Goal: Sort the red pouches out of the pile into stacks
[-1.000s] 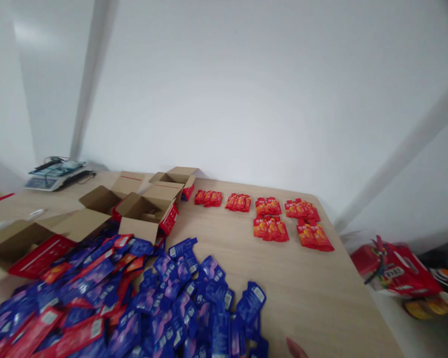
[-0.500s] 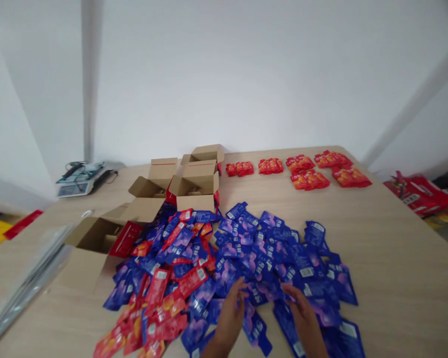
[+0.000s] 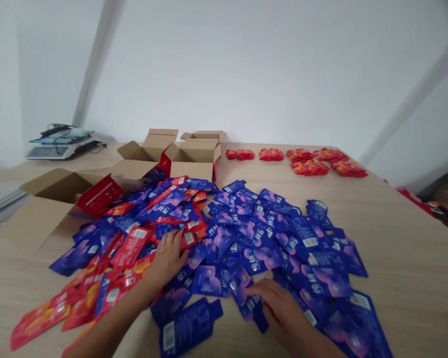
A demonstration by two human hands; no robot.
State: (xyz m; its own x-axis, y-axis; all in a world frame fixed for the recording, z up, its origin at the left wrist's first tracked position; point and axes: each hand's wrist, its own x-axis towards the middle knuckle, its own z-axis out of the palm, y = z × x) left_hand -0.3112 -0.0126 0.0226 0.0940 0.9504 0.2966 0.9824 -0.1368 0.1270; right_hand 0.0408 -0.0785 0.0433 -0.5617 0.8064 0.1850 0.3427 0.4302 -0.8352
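A wide heap of blue sachets (image 3: 269,238) mixed with red sachets (image 3: 130,248) covers the near half of the wooden table (image 3: 403,238). My left hand (image 3: 168,258) lies on the heap where red and blue packets meet, fingers spread and flat. My right hand (image 3: 280,308) rests palm down on blue packets at the front of the heap, fingers stretched toward the left. Neither hand grips a packet.
Open cardboard boxes (image 3: 186,154) stand behind the heap, and another box (image 3: 56,184) lies at the left. Small sorted stacks of red sachets (image 3: 313,161) sit in rows at the far right. A weighing scale (image 3: 59,144) is at the far left.
The view has dropped and settled over the heap. My left hand has moved left onto the red and blue packets. My right hand has slid nearer the table's front edge.
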